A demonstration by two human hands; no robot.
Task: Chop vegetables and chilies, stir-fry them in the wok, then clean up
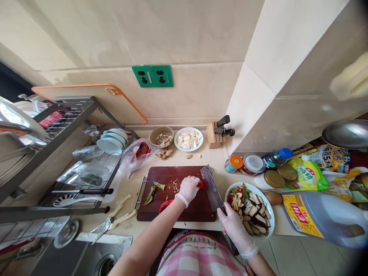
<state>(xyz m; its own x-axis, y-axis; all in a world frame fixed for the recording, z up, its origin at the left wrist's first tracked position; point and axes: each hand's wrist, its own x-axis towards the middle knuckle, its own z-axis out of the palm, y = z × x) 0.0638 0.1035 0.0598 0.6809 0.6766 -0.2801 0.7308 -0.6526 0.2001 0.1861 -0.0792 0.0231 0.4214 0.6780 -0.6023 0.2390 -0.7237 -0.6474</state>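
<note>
1. Gloved left hand (188,189) curls its fingers in a close grip over a red pepper piece (200,185), at the right part of a dark cutting board (178,172).
2. Gloved right hand (234,226) closes around the handle of a broad-bladed knife (212,186), its blade angled over the board's right edge, just beside the pepper.
3. Finished, by all appearances: chopped red and green pieces (238,191) and dark-edged slices (257,214), gathered on a white plate (272,222) right of the board.
4. Apparently awaiting the blade: green pepper pieces (149,195) at the board's left and a curved red pepper (165,205) at its near edge, partly hidden by the forearm.
5. Scattered pale seeds (174,186) suggest cutting is partway through; how finely the held piece is cut cannot be told.
</note>
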